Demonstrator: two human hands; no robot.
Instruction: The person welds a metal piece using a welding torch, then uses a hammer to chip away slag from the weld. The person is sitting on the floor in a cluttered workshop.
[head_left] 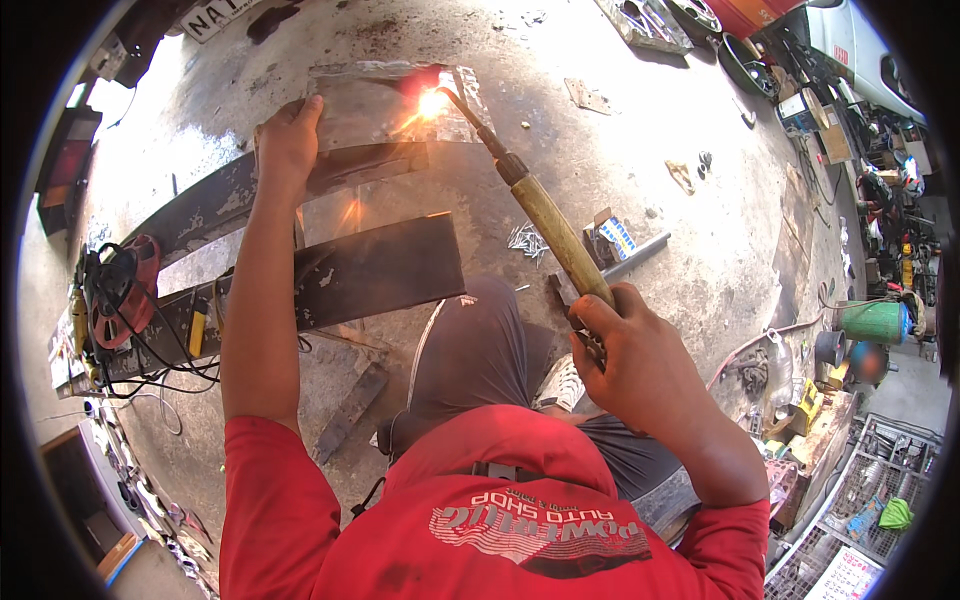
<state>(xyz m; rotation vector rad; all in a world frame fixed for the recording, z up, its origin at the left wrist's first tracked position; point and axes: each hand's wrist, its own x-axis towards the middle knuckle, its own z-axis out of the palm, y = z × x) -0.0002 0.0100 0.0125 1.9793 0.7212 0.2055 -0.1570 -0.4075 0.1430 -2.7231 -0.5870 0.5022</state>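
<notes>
My right hand [630,345] grips the wooden handle of a welding electrode holder [550,225]. Its rod reaches up-left to a bright arc with sparks [432,102] on a shiny metal sheet [385,105] lying on the concrete floor. My left hand [288,140] presses flat on the left edge of that sheet, where it meets a dark steel bar [220,205]. A second dark flat steel plate [375,265] lies just below, nearer my knees. My red shirt and grey trousers fill the lower middle.
A red angle grinder [125,290] with black cables sits at the left by another steel bar. Loose nails [527,240], a small box and a metal tube [640,255] lie right of the holder. A green canister [875,322], wire crates and clutter line the right edge.
</notes>
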